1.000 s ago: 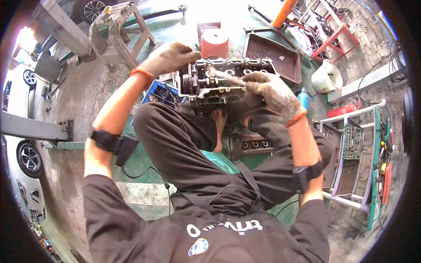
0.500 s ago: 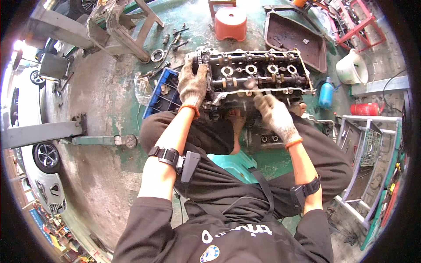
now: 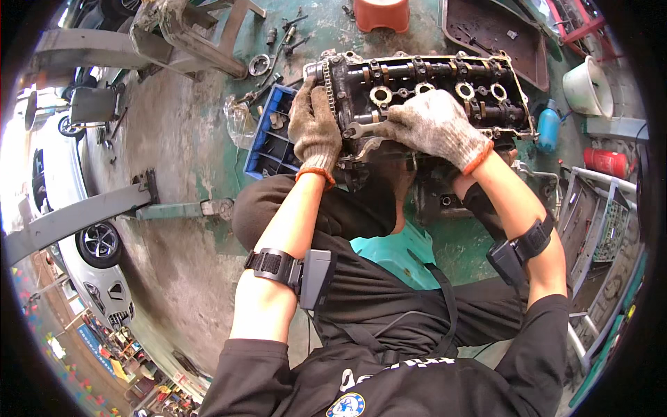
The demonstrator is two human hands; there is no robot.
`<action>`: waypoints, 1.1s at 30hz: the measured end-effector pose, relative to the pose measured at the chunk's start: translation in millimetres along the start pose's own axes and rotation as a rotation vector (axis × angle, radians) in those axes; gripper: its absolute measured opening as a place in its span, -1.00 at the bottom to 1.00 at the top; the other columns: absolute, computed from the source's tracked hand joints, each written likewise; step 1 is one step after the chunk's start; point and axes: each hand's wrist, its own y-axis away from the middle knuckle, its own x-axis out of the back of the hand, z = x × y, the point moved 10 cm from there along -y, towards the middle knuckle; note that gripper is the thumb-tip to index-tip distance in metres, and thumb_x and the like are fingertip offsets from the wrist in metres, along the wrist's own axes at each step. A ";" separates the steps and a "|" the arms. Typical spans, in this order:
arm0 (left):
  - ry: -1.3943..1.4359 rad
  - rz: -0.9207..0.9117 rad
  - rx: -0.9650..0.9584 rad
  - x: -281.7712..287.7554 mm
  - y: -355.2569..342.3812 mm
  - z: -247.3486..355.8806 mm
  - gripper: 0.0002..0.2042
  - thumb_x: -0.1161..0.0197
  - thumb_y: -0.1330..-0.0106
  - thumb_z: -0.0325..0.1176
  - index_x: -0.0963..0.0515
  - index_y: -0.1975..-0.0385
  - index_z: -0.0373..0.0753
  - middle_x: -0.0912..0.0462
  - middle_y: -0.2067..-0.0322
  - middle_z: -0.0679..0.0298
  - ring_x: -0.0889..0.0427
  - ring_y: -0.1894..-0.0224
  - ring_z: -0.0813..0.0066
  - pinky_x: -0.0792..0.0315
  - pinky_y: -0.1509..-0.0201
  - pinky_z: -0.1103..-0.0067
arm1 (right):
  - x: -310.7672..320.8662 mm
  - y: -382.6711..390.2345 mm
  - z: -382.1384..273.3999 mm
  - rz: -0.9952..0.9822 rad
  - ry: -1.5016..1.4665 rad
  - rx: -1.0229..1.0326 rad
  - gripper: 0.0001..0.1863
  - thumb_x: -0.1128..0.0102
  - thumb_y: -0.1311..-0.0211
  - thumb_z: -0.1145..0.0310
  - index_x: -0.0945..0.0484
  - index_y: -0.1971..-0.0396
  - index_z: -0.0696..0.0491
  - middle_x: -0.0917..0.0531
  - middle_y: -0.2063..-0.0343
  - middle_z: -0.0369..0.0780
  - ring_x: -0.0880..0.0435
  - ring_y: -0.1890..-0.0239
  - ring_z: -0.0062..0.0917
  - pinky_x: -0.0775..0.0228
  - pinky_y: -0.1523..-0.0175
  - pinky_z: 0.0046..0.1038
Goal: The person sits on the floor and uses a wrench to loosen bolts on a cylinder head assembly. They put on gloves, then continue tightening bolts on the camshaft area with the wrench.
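A dark engine cylinder head (image 3: 479,108), with camshafts and round light rings showing along its top, lies before my knees. At its left end runs a timing chain (image 3: 330,90). My left hand (image 3: 315,128), in a grey knit glove, grips that end, thumb beside the chain. My right hand (image 3: 438,124), gloved the same way, is closed round a wrench (image 3: 363,129). The wrench's open jaw points left at the near left corner of the cylinder head. Whether the jaw sits on a bolt, I cannot tell. Most of the wrench's handle is hidden under my right glove.
A blue parts tray (image 3: 267,135) stands left of the cylinder head. Beyond are loose parts, a red stool (image 3: 382,15) and a brown drip tray (image 3: 500,42). On the right are a blue bottle (image 3: 549,126), a white bucket (image 3: 588,87) and a red cylinder (image 3: 606,162).
My right hand has swung up and left over the cylinder head, bringing the wrench to its near left corner. My left hand stays on the chain end. The whole view has shifted.
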 end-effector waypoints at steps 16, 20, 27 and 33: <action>-0.036 -0.013 0.013 0.3 1.8 1.5 -0.61 -0.16 -0.44 -0.20 -0.59 -0.14 -0.30 -0.65 -0.10 0.00 -0.64 -0.14 0.14 -0.45 -0.27 0.40 | 1.1 -62.4 -14.7 0.005 0.097 0.447 -0.66 -0.22 -0.23 -0.05 -0.71 0.42 -0.08 -0.67 0.61 -0.15 -0.74 0.44 -0.21 -0.59 0.29 -0.17; 0.002 -0.011 0.025 0.2 1.9 -0.1 -0.62 -0.17 -0.43 -0.21 -0.60 -0.13 -0.29 -0.66 -0.09 0.02 -0.65 -0.12 0.17 -0.45 -0.26 0.42 | -4.0 -51.5 -21.2 -0.068 0.089 0.334 -0.64 -0.18 -0.26 -0.03 -0.73 0.39 -0.06 -0.71 0.56 -0.15 -0.77 0.40 -0.24 -0.61 0.25 -0.14; 0.006 -0.006 0.033 -0.8 1.1 -3.0 -0.61 -0.18 -0.42 -0.19 -0.61 -0.11 -0.30 -0.67 -0.09 0.03 -0.65 -0.13 0.20 -0.46 -0.26 0.43 | -18.9 -42.9 -10.4 -0.109 0.151 0.203 -0.72 -0.25 -0.21 0.05 -0.70 0.37 -0.05 -0.74 0.47 -0.16 -0.78 0.35 -0.26 -0.61 0.20 -0.18; 0.001 0.002 -0.018 0.0 -0.9 -1.4 -0.61 -0.14 -0.42 -0.17 -0.62 -0.10 -0.26 -0.65 -0.11 0.04 -0.61 -0.18 0.12 -0.40 -0.32 0.38 | -15.4 -19.1 -11.4 0.178 0.266 0.342 -0.69 -0.33 -0.05 0.20 -0.57 0.19 -0.07 -0.63 0.27 -0.28 -0.67 0.16 -0.41 -0.47 -0.01 -0.34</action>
